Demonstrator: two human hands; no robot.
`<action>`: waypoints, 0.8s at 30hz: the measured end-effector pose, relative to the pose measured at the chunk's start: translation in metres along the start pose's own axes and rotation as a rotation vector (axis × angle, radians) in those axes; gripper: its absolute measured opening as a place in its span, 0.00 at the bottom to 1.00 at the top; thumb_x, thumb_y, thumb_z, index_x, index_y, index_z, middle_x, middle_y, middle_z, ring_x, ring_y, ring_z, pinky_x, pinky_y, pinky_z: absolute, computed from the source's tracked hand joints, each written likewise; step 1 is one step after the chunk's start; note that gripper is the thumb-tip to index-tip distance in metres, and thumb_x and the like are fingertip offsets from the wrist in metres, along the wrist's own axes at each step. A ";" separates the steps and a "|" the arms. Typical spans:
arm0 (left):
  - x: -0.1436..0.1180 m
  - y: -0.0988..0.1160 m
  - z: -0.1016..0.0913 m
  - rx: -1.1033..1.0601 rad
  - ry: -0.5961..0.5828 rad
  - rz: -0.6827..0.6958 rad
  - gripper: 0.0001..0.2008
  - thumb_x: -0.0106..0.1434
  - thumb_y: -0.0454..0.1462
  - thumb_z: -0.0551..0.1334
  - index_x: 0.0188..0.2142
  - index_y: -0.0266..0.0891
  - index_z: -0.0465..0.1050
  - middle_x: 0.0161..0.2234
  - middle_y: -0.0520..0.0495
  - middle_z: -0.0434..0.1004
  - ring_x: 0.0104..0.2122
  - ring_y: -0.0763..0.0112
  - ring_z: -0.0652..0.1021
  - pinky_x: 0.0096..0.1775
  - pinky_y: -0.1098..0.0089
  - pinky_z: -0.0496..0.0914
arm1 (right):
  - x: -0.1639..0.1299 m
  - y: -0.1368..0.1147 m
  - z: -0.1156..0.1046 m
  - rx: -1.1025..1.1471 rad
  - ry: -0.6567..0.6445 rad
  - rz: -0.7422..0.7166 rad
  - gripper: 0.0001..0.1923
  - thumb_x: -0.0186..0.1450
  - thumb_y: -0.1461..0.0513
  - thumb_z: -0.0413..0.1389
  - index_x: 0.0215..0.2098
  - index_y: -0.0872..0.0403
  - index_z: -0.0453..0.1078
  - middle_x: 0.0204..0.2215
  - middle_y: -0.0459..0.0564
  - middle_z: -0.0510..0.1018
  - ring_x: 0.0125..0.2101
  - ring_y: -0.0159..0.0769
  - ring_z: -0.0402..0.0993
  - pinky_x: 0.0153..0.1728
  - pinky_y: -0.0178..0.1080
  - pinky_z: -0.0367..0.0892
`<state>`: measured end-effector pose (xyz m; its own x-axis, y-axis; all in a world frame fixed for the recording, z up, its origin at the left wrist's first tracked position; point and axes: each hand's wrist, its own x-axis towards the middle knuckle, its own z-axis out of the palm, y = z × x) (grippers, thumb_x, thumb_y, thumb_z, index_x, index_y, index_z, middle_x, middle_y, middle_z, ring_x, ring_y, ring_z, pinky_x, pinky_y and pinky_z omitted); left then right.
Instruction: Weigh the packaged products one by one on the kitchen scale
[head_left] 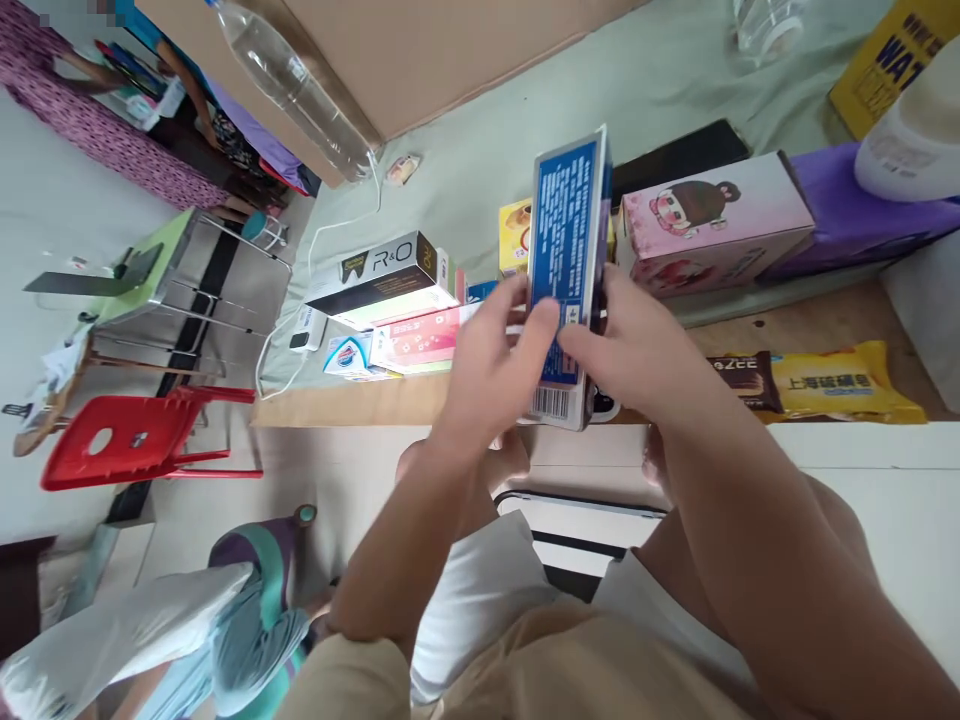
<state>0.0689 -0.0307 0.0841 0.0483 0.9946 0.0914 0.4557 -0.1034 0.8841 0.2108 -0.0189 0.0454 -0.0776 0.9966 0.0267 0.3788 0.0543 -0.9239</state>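
Note:
Both of my hands grip one tall blue box (566, 240) with white print and a barcode at its lower end, held upright above the front edge of the surface. My left hand (495, 355) clasps its left side, thumb across the face. Gripping the right side is my right hand (637, 345). Behind the box lie a yellow box (514, 236) and a dark flat item (679, 155).
A black-and-white "R&O" box (386, 272), a pink-and-white box (420, 338) and a small blue-white box (346, 355) lie to the left. A pink cartoon box (712, 222) and a yellow snack packet (836, 382) lie to the right. A clear bottle (296, 85) and a white cable (330, 235) are behind. A red chair (131, 440) is on the floor.

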 end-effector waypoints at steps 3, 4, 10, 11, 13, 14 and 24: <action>-0.029 -0.027 0.007 -0.137 0.008 -0.040 0.18 0.74 0.48 0.58 0.56 0.43 0.75 0.53 0.43 0.82 0.51 0.60 0.82 0.48 0.65 0.79 | -0.005 -0.002 0.002 -0.127 -0.057 0.083 0.17 0.60 0.59 0.58 0.48 0.52 0.70 0.39 0.57 0.80 0.36 0.49 0.76 0.40 0.55 0.76; -0.035 -0.033 0.009 -0.159 0.020 -0.045 0.21 0.74 0.50 0.58 0.58 0.44 0.75 0.55 0.42 0.82 0.53 0.59 0.82 0.49 0.64 0.80 | -0.006 -0.002 0.004 -0.172 -0.068 0.082 0.15 0.60 0.58 0.58 0.45 0.51 0.70 0.37 0.56 0.79 0.34 0.48 0.74 0.40 0.55 0.75; -0.059 -0.046 0.017 -0.227 0.016 -0.008 0.23 0.76 0.50 0.54 0.63 0.43 0.72 0.58 0.39 0.80 0.54 0.56 0.81 0.53 0.59 0.80 | -0.009 -0.012 0.006 -0.436 -0.221 0.109 0.14 0.60 0.60 0.56 0.45 0.50 0.65 0.38 0.56 0.78 0.32 0.46 0.71 0.36 0.48 0.69; -0.062 -0.048 0.018 -0.236 0.003 0.008 0.24 0.76 0.50 0.54 0.64 0.43 0.71 0.59 0.38 0.79 0.55 0.55 0.81 0.54 0.58 0.79 | -0.009 -0.012 0.005 -0.472 -0.247 0.115 0.13 0.60 0.60 0.55 0.44 0.50 0.64 0.37 0.55 0.78 0.30 0.45 0.70 0.34 0.46 0.67; -0.068 -0.052 0.021 -0.237 0.005 0.031 0.27 0.75 0.50 0.54 0.67 0.42 0.67 0.62 0.36 0.77 0.59 0.52 0.79 0.59 0.54 0.76 | -0.008 -0.011 0.004 -0.517 -0.255 0.113 0.09 0.61 0.59 0.55 0.40 0.50 0.63 0.32 0.54 0.77 0.26 0.42 0.65 0.30 0.43 0.62; -0.071 -0.054 0.023 -0.237 0.010 0.034 0.28 0.75 0.50 0.54 0.69 0.41 0.65 0.63 0.35 0.75 0.61 0.50 0.77 0.62 0.52 0.75 | -0.007 -0.009 0.003 -0.522 -0.241 0.104 0.08 0.61 0.59 0.55 0.38 0.50 0.63 0.30 0.53 0.76 0.24 0.40 0.63 0.29 0.43 0.61; -0.069 -0.088 0.038 -0.187 0.153 0.294 0.30 0.75 0.47 0.53 0.72 0.41 0.56 0.73 0.29 0.56 0.70 0.46 0.67 0.60 0.52 0.75 | 0.001 0.010 0.005 -0.460 -0.127 -0.038 0.12 0.69 0.55 0.52 0.48 0.46 0.71 0.28 0.50 0.76 0.28 0.44 0.70 0.40 0.50 0.72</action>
<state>0.0596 -0.0900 -0.0174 0.0130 0.9126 0.4087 0.2710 -0.3967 0.8771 0.2095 -0.0174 0.0342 -0.2004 0.9796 -0.0162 0.7404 0.1406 -0.6573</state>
